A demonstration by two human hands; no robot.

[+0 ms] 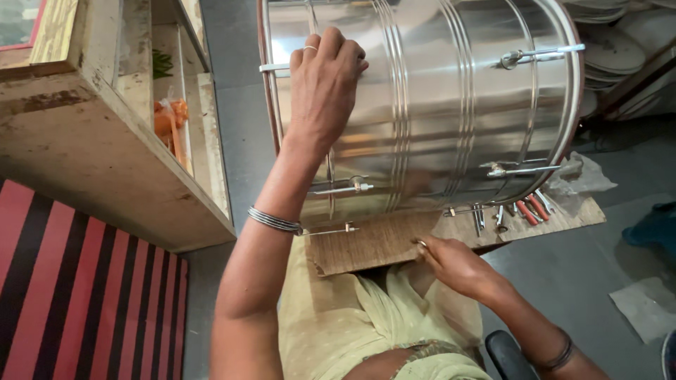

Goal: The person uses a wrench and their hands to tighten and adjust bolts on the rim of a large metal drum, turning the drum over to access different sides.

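Grey floor (239, 134) is seen across the scene, with a red-and-black striped mat (77, 295) laid at the near left. Beside the mat, a worn wooden shelf unit (105, 155) is observed; orange packets (171, 119) are lodged in one of its compartments. Right of the shelf, the left hand (324, 84) is raised, palm down, fingers curled and pressed against the upper left side of a large shiny steel drum (436, 91); a ring is worn on one finger and a metal bangle (274, 222) at the wrist. Whether the fingers grip the rim band or only rest on it cannot be told. The drum is lying on its side, filling the far centre, with ribbed bands around its body and tension rods (524, 169) with hooks fixed along it. Its near edge is rested on a flat wooden board (373, 243), which is placed over the person's lap, clad in pale yellow-green cloth (338, 317). The right hand (451, 264) is held low at the near edge of the board, fingers bent together, with a small metal piece apparently pinched at the fingertips; its kind cannot be made out. Farther right on the board, red-handled pliers (531, 210) and small metal fittings (486, 214) are noted near the drum. A crumpled clear plastic sheet (581, 172) is seen at the board's far right corner.
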